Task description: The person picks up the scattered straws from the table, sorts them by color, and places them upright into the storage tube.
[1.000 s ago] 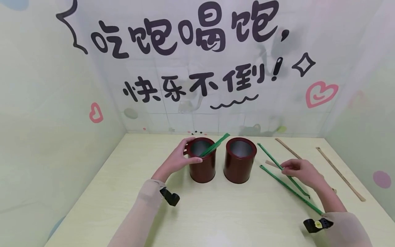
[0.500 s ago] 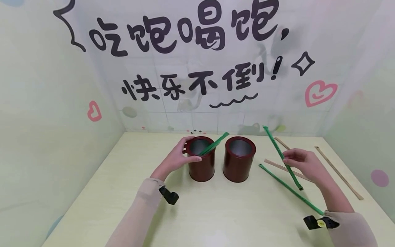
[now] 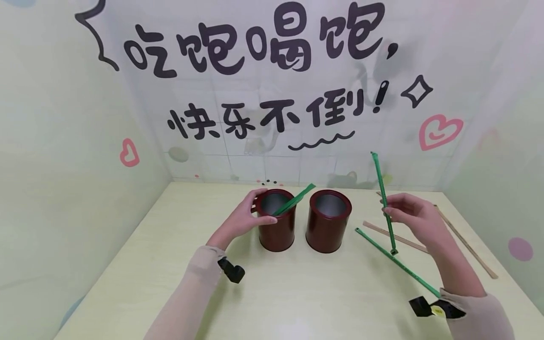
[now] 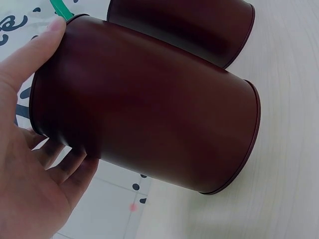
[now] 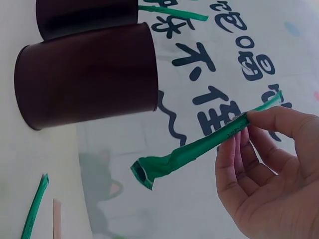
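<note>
My left hand [image 3: 245, 218] grips the left dark red tin [image 4: 144, 109] near its rim, thumb on the near side and fingers round the other. Green sticks [image 3: 296, 199] lean in this tin and poke out over its right edge. My right hand [image 3: 414, 217] pinches a long, thin green stick with small print [image 5: 194, 149] between thumb and fingers. That stick hangs nearly upright above the table, its lower end flared and seemingly hollow in the right wrist view. The second dark red tin [image 3: 328, 229] stands upright beside the first, untouched; no stick shows in it.
Another green stick [image 3: 397, 261] lies on the pale table [image 3: 297, 293] to the right. Thin tan sticks lie around it, one [image 3: 395, 235] behind it and one [image 3: 467, 241] farther right. A wall with lettering [image 3: 276, 115] closes off the back.
My right hand has lifted the green stick off the table and turned it from slanting to nearly upright. My left hand and both tins have stayed put.
</note>
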`<state>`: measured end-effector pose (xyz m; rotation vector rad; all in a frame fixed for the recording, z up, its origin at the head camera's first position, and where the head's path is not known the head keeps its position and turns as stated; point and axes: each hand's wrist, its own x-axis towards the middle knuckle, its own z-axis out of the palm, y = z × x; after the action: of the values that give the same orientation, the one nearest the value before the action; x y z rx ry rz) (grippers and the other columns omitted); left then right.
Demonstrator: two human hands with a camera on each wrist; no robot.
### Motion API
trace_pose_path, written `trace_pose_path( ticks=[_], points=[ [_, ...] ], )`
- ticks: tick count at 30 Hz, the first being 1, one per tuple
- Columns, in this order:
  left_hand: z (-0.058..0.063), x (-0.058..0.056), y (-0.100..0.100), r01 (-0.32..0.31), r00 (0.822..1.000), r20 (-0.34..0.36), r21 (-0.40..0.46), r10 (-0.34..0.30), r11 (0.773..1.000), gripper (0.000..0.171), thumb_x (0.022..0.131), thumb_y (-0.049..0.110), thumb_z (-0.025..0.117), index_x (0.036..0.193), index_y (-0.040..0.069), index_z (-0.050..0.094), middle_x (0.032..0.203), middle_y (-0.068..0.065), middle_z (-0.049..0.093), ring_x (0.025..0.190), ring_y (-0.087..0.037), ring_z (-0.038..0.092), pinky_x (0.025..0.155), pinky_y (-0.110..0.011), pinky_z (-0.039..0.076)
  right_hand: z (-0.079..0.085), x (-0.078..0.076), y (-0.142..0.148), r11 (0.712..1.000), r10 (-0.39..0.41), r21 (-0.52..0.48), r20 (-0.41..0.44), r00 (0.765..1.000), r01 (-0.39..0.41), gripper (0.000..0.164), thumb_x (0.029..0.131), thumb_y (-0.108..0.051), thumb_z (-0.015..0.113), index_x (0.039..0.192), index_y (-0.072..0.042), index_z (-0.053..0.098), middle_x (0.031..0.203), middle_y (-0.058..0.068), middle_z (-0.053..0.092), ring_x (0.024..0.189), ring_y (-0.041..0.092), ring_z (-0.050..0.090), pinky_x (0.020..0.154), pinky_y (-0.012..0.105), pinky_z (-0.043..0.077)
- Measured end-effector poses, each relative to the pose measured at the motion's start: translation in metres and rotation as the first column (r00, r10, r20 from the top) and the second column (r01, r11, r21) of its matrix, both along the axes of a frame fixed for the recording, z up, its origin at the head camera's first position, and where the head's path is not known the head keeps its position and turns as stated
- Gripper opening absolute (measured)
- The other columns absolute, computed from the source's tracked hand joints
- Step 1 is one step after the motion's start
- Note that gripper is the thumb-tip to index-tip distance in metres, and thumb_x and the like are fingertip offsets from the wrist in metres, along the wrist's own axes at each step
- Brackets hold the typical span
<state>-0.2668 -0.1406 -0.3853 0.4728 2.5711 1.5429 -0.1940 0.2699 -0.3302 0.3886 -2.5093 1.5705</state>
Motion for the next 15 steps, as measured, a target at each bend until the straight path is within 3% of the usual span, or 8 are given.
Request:
trace_pose_path(
  ticks=[4, 9, 15],
  points=[
    [-0.001, 0.000, -0.001, 0.000, 1.000, 0.005, 0.001, 0.000, 1.000, 0.087, 0.081, 0.033, 0.084, 0.151, 0.019, 0.034, 0.149, -0.006, 0.044, 0.131, -0.030, 0.049, 0.106, -0.051, 0.047, 0.004, -0.002, -0.010, 0.994, 0.023, -0.110, -0.034, 0.999, -0.027, 0.015, 0.097, -0.007, 0.063, 0.111, -0.010, 0.066, 0.095, -0.019, 0.069, 0.085, -0.002, 0.068, 0.076, 0.012, 0.056],
    [0.000, 0.001, -0.001, 0.009, 1.000, 0.002, 0.003, -0.009, 1.000, 0.087, 0.081, 0.032, 0.083, 0.151, 0.019, 0.033, 0.150, -0.007, 0.043, 0.132, -0.031, 0.049, 0.106, -0.051, 0.048, 0.009, -0.007, -0.023, 0.952, 0.094, -0.286, -0.077, 0.993, -0.113, 0.020, 0.095, 0.001, 0.061, 0.106, -0.015, 0.066, 0.094, -0.011, 0.070, 0.084, 0.002, 0.069, 0.075, 0.016, 0.058],
    [0.001, 0.000, 0.000, -0.009, 1.000, 0.001, -0.011, 0.009, 1.000, 0.089, 0.081, 0.035, 0.084, 0.151, 0.019, 0.033, 0.148, -0.006, 0.044, 0.129, -0.029, 0.050, 0.104, -0.050, 0.049, 0.015, -0.013, -0.043, 0.921, 0.122, -0.359, -0.097, 0.988, -0.149, 0.015, 0.096, 0.002, 0.060, 0.108, -0.007, 0.061, 0.093, -0.009, 0.069, 0.083, 0.002, 0.069, 0.075, 0.018, 0.060]
  ],
)
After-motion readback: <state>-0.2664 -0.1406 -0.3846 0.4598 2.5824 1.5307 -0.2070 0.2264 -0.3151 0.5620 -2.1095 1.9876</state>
